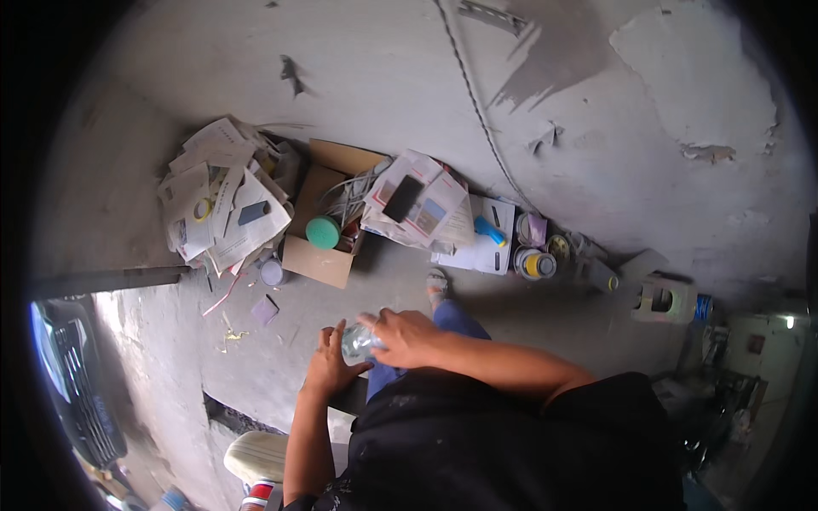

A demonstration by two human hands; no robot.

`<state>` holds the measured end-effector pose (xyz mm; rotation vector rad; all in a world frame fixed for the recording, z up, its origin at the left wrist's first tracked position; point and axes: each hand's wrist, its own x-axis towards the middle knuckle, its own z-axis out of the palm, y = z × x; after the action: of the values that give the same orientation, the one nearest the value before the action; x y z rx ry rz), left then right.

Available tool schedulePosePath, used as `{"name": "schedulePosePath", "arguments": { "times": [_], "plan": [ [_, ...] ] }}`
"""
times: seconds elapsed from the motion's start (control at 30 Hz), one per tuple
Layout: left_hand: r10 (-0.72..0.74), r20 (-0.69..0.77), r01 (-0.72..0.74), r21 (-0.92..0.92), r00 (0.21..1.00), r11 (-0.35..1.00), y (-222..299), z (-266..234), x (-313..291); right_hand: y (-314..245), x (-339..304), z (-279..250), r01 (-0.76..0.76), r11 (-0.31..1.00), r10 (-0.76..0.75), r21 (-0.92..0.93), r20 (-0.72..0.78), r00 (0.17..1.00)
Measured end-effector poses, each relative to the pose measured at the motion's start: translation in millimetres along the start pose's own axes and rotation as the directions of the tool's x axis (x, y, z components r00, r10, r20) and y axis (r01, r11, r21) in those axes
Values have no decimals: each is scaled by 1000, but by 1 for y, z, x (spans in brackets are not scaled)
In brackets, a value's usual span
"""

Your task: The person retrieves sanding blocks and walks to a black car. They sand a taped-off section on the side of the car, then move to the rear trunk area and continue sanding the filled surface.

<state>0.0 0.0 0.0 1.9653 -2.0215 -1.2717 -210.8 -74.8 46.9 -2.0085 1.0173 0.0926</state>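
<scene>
In front of my lap a clear, shiny plastic piece (359, 342) sits between my two hands; whether it is a bottle, a cup or a wrapper I cannot make out. My left hand (326, 361) curves round its left side, thumb below and fingers above. From the right, my right hand (404, 337) grips its other edge, with the index finger bent over the top. Both hands are closed on it. Parts of the piece are hidden by my fingers.
Along the wall lie a heap of papers (192, 183), an open cardboard box (317, 266) with cables and a green-lidded round container (323, 232), a dark phone (403, 198) on papers, a blue tool (489, 231) and tape rolls (535, 264). A plastic stool (663, 300) stands far right.
</scene>
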Motion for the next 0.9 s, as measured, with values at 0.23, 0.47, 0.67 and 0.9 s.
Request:
{"name": "schedulePosePath", "arguments": {
  "times": [0.23, 0.47, 0.67, 0.9],
  "plan": [
    [-553, 36, 551, -146, 833, 821, -80, 113, 12, 204, -45, -35, -418, 906, 423, 74, -229, 877],
    [-557, 370, 557, 118, 744, 822, -48, 174, -27, 449, -60, -33, -735, 616, 772, 283, -401, 493],
    [-646, 388, 711, -37, 658, 702, 7, 183, 16, 607, -28, -23, -815, 465, 844, 346, -452, 290],
    [-590, 390, 633, 24, 706, 774, 5, 181, 30, 703, 5, -8, -869, 320, 912, 378, -371, 175]
  ]
}}
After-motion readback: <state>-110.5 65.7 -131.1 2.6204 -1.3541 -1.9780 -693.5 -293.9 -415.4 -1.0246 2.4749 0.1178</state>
